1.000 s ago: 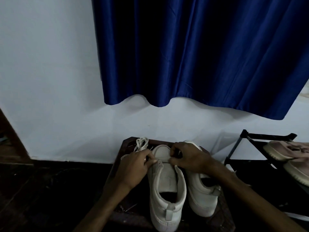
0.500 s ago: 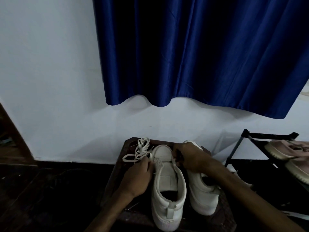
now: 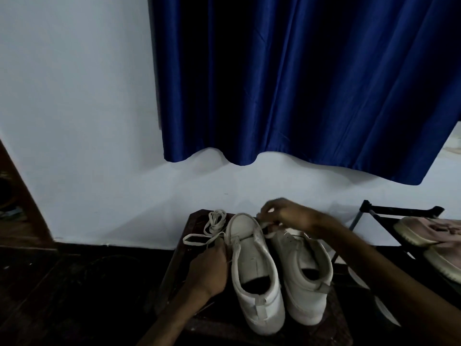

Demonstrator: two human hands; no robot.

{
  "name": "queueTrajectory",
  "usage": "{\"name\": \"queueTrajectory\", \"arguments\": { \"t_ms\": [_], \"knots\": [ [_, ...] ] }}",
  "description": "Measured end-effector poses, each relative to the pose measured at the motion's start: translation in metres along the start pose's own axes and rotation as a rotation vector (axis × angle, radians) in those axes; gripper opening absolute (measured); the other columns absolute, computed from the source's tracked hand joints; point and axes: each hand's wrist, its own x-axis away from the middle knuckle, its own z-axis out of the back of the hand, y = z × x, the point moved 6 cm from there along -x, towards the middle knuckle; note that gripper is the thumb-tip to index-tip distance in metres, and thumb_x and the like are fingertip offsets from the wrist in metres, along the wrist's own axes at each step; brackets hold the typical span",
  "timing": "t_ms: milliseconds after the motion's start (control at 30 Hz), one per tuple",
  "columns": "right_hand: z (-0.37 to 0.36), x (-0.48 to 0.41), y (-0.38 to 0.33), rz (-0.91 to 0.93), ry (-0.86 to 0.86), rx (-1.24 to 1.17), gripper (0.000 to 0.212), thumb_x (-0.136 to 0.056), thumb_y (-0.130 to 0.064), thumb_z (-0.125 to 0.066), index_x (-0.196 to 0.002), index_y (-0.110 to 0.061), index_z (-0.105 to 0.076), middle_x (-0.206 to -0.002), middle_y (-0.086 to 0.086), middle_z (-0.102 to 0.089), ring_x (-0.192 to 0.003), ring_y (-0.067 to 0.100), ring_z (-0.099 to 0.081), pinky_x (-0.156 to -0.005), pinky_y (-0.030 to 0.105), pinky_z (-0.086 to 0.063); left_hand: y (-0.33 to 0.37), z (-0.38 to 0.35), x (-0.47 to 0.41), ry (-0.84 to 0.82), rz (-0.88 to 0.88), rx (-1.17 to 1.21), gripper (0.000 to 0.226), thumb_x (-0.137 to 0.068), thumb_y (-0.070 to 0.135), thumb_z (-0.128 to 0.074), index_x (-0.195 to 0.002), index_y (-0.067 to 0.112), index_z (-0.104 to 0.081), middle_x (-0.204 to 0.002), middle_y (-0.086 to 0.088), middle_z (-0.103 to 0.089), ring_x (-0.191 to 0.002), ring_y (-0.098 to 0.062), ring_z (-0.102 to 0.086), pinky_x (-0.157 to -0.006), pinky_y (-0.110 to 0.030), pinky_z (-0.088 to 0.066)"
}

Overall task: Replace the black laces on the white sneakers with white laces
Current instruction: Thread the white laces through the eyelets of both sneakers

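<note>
Two white sneakers stand side by side on a dark wooden stool (image 3: 174,283), heels toward me: the left sneaker (image 3: 252,270) and the right sneaker (image 3: 301,278). A white lace runs through the left sneaker's front eyelets. My left hand (image 3: 209,270) grips the left sneaker's outer side and holds a lace strand there. My right hand (image 3: 287,216), raised above the toes, pinches the other end of the white lace and holds it taut. A loose bundle of white lace (image 3: 214,223) lies on the stool's far left corner. No black lace is visible.
A white wall and a blue curtain (image 3: 299,83) rise behind the stool. A black metal shoe rack (image 3: 389,213) at the right holds pinkish shoes (image 3: 429,231). Dark floor surrounds the stool; brown wooden furniture (image 3: 17,208) stands at the far left.
My right hand has lifted up and away from the left sneaker's toe, drawing the lace end out. My left hand slid down the sneaker's left side. The lace bundle has come into full view.
</note>
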Motion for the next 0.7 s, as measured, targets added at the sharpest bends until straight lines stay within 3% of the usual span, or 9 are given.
{"name": "queueTrajectory", "arguments": {
  "t_ms": [133, 233, 300, 367, 433, 500, 567, 633, 700],
  "knots": [
    [0.043, 0.003, -0.035, 0.067, 0.108, -0.048, 0.016, -0.089, -0.019, -0.068, -0.099, -0.008, -0.062, -0.061, 0.002, -0.063, -0.058, 0.013, -0.060, -0.058, 0.018, -0.048, 0.009, 0.006, -0.004, 0.041, 0.044, 0.053, 0.029, -0.102, 0.035, -0.033, -0.117, 0.015, -0.046, -0.123, -0.010, -0.062, -0.113, -0.033, -0.058, -0.085, -0.038, -0.044],
    [0.070, 0.007, -0.043, 0.065, 0.179, -0.148, 0.014, -0.090, -0.017, -0.066, -0.102, -0.011, -0.062, -0.052, -0.006, -0.045, -0.050, 0.011, -0.045, -0.055, 0.025, -0.050, 0.011, 0.013, -0.004, 0.078, 0.048, 0.067, 0.024, -0.103, 0.034, -0.033, -0.106, 0.014, -0.047, -0.115, -0.009, -0.064, -0.106, -0.031, -0.060, -0.075, -0.034, -0.039],
    [0.085, 0.014, -0.051, 0.118, 0.185, -0.330, 0.011, -0.090, -0.018, -0.062, -0.100, -0.015, -0.059, -0.053, -0.008, -0.036, -0.049, 0.009, -0.032, -0.043, 0.020, -0.034, 0.010, 0.017, -0.003, 0.087, 0.050, 0.074, 0.025, -0.103, 0.033, -0.032, -0.108, 0.014, -0.048, -0.114, -0.010, -0.064, -0.107, -0.031, -0.059, -0.076, -0.034, -0.038],
    [0.097, 0.026, -0.065, 0.206, 0.177, -0.549, 0.019, -0.084, -0.022, -0.061, -0.101, -0.017, -0.054, -0.056, -0.008, -0.033, -0.050, 0.008, -0.023, -0.043, 0.019, -0.014, 0.008, 0.020, -0.004, 0.094, 0.055, 0.075, 0.026, -0.103, 0.034, -0.032, -0.106, 0.014, -0.048, -0.114, -0.010, -0.065, -0.106, -0.032, -0.059, -0.076, -0.035, -0.039],
    [0.100, 0.033, -0.077, 0.320, 0.160, -0.703, 0.025, -0.082, -0.023, -0.058, -0.106, -0.018, -0.053, -0.060, -0.005, -0.044, -0.049, 0.006, -0.029, -0.044, 0.019, -0.013, 0.003, 0.019, -0.005, 0.095, 0.059, 0.099, 0.024, -0.103, 0.034, -0.033, -0.103, 0.016, -0.048, -0.110, -0.010, -0.066, -0.103, -0.032, -0.061, -0.074, -0.035, -0.039],
    [0.086, 0.026, -0.069, 0.341, 0.159, -0.469, 0.027, -0.088, -0.021, -0.058, -0.115, -0.020, -0.059, -0.079, 0.000, -0.065, -0.057, 0.009, -0.051, -0.043, 0.015, -0.026, 0.001, 0.015, -0.007, 0.071, 0.063, 0.146, 0.023, -0.103, 0.034, -0.035, -0.099, 0.016, -0.048, -0.107, -0.010, -0.067, -0.101, -0.032, -0.061, -0.074, -0.035, -0.040],
    [0.049, 0.007, -0.045, 0.250, 0.106, 0.129, 0.023, -0.095, -0.021, -0.058, -0.116, -0.019, -0.066, -0.102, 0.000, -0.072, -0.076, 0.012, -0.065, -0.053, 0.016, -0.042, 0.003, 0.010, -0.007, 0.056, 0.062, 0.189, 0.025, -0.102, 0.033, -0.036, -0.100, 0.015, -0.052, -0.106, -0.010, -0.067, -0.101, -0.032, -0.061, -0.077, -0.036, -0.043],
    [0.011, -0.016, -0.011, 0.174, 0.033, 0.561, 0.026, -0.095, -0.027, -0.058, -0.118, -0.017, -0.068, -0.115, 0.002, -0.069, -0.100, 0.016, -0.066, -0.080, 0.019, -0.047, 0.006, 0.011, -0.005, 0.091, 0.067, 0.176, 0.028, -0.102, 0.032, -0.037, -0.105, 0.012, -0.057, -0.106, -0.010, -0.067, -0.101, -0.031, -0.061, -0.081, -0.035, -0.045],
    [-0.020, -0.026, 0.004, 0.199, -0.019, 0.693, 0.034, -0.095, -0.030, -0.055, -0.128, -0.022, -0.062, -0.129, 0.002, -0.062, -0.117, 0.017, -0.057, -0.098, 0.025, -0.042, 0.006, 0.014, -0.003, 0.128, 0.061, 0.193, 0.027, -0.101, 0.030, -0.040, -0.099, 0.013, -0.060, -0.101, -0.009, -0.067, -0.098, -0.030, -0.061, -0.080, -0.033, -0.045]
  ]
}}
